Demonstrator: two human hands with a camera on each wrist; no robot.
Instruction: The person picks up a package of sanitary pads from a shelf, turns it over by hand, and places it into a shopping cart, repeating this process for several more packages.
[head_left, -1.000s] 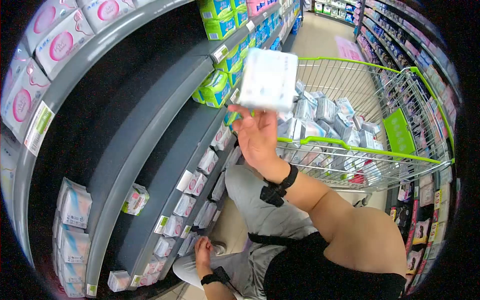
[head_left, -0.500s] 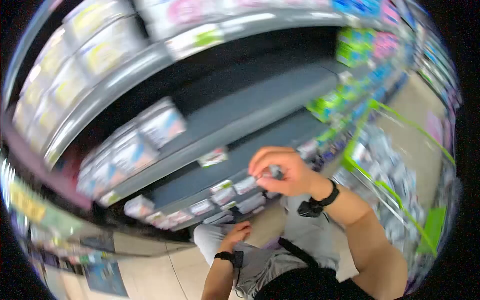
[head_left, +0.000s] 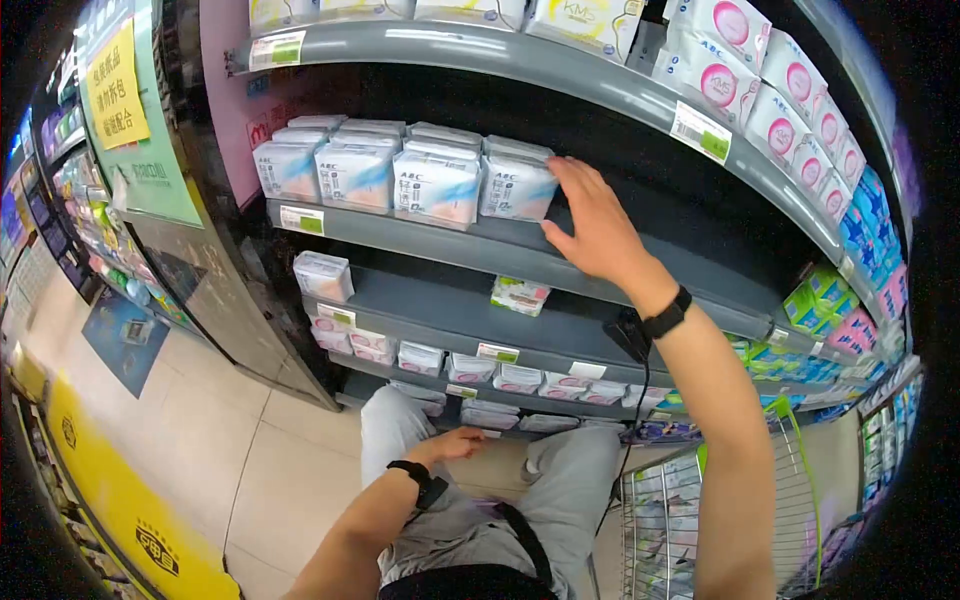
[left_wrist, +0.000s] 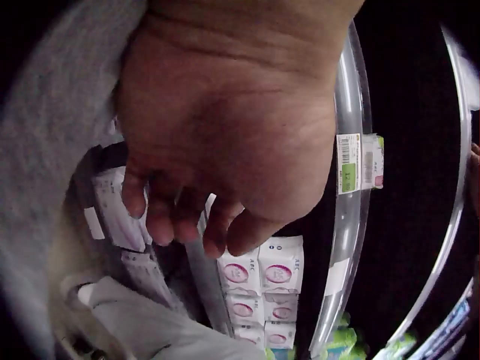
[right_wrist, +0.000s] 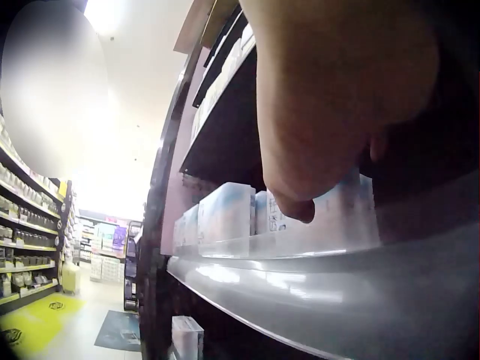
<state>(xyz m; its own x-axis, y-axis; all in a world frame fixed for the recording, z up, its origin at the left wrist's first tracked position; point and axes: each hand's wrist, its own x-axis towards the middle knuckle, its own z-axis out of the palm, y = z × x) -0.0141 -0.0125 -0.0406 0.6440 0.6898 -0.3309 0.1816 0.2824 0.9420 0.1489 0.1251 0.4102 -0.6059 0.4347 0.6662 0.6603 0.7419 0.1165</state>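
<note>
A row of white and blue ABC packs [head_left: 400, 180] stands on a grey shelf [head_left: 420, 235] at chest height. My right hand [head_left: 585, 215] reaches up to the right end of that row. Its fingers are straight, against the side of the last pack [head_left: 515, 185], and it holds nothing. In the right wrist view, the right hand [right_wrist: 337, 105] fills the top, with the packs [right_wrist: 225, 214] behind it. My left hand [head_left: 460, 443] rests on my grey trouser knee, and in the left wrist view its fingers [left_wrist: 180, 217] hang loosely curled and empty.
Small packs [head_left: 520, 380] line the lower shelves, with one loose green pack [head_left: 520, 295] and one white pack [head_left: 323, 275] above them. Pink-marked packs [head_left: 760, 90] fill the top shelf at right. A wire cart [head_left: 690, 520] with packs stands at my lower right. Tiled floor [head_left: 200, 440] lies to the left.
A second ago my right hand held a white pack over the cart. Now it is empty and has moved up to the shelf row. My head has turned left, away from the cart.
</note>
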